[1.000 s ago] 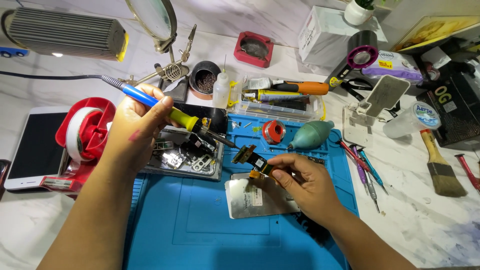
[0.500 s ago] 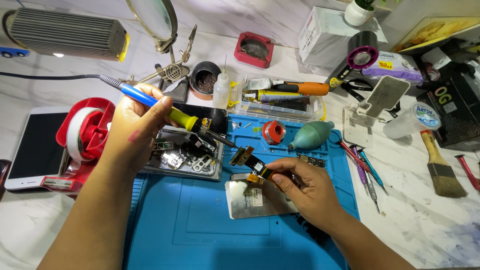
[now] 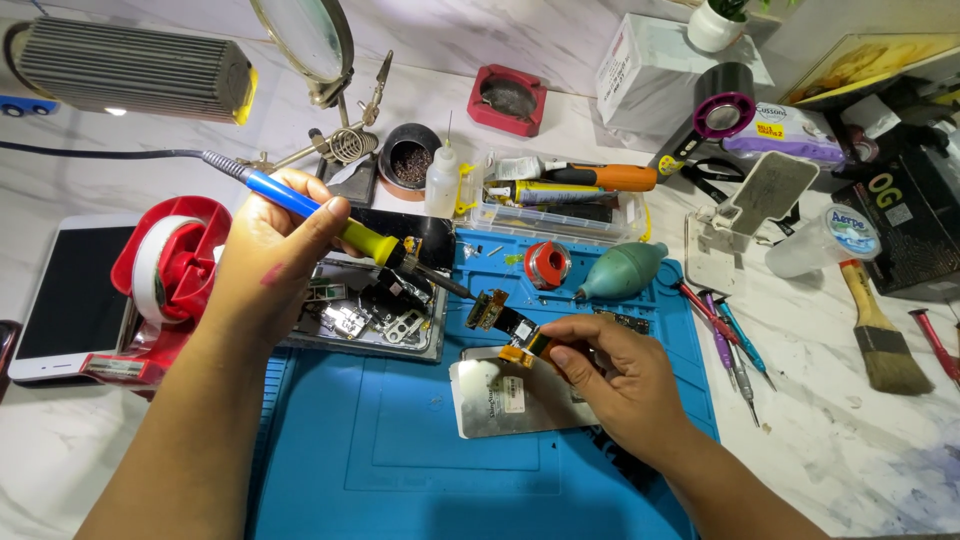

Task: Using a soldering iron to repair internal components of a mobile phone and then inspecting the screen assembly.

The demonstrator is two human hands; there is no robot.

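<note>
My left hand (image 3: 265, 265) grips a soldering iron (image 3: 335, 225) with a blue and yellow handle; its tip points down and right, close to a small flex-cable part (image 3: 500, 320). My right hand (image 3: 610, 385) pinches that part, a black and orange strip with a small board at its upper end, just above a silver phone back plate (image 3: 505, 400). Both hands hover over a blue work mat (image 3: 400, 470).
A tray of small metal phone parts (image 3: 370, 315) lies under the iron. A red tape dispenser (image 3: 165, 275) and a phone (image 3: 75, 295) sit at the left. A teal air blower (image 3: 625, 270), screwdrivers (image 3: 725, 340), a brush (image 3: 885, 335) and a magnifier stand (image 3: 320, 50) surround the mat.
The right hand has lowered the flex part slightly toward the mat. The soldering iron and left hand have stayed almost still.
</note>
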